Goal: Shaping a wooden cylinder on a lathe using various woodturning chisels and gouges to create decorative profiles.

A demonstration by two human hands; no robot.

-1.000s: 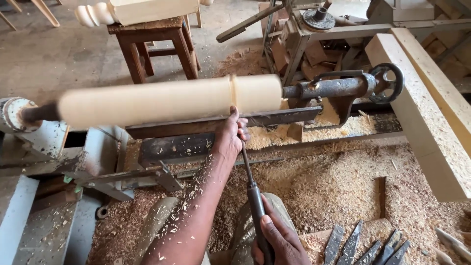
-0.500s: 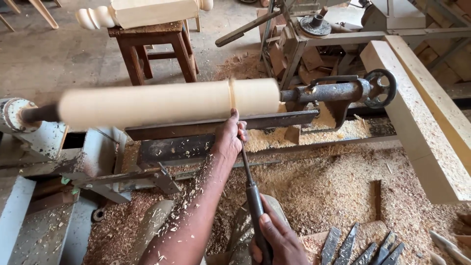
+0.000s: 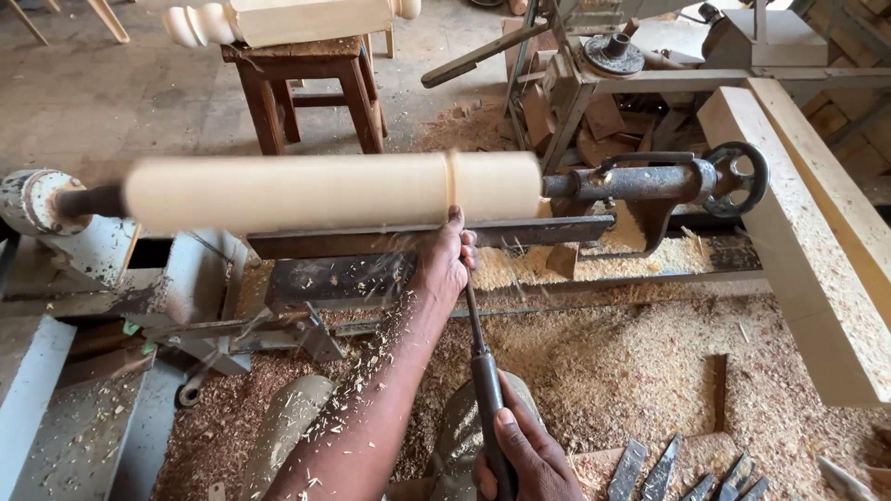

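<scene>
Wooden cylinder (image 3: pixel 325 190) mounted lengthwise on a lathe, pale and blurred with spin, a narrow groove (image 3: pixel 451 184) cut around it toward its right end. Left end sits on the headstock spindle (image 3: pixel 42 199); right end is pinned by the tailstock (image 3: pixel 650 183) with its dark handwheel (image 3: pixel 738 178).

Turning chisel (image 3: pixel 481 357): slim steel shank, dark handle, running from the lap up to the flat metal tool rest (image 3: pixel 371 239) just below the groove. Judged stiff and fairly heavy for its size; the smooth handle, dusted with shavings, could slip. Best held as shown, low on the handle and again up at the rest.

Left hand (image 3: pixel 445 264) curled over the shank at the tool rest, fingers closed, pressing it down. Forearm flecked with chips. Right hand (image 3: pixel 524 459) wrapped shut around the handle near the bottom edge of the view.

The cylinder looks solid, rigid and weighty; not a thing to touch while it turns.

Around: sawdust (image 3: pixel 603 371) thick over the bed and floor. Spare chisels (image 3: pixel 668 468) fanned at lower right. Squared timber beam (image 3: pixel 798 241) along the right. Beyond the lathe, a brown wooden stool (image 3: pixel 311 88) carrying a turned pale post (image 3: pixel 278 19).
</scene>
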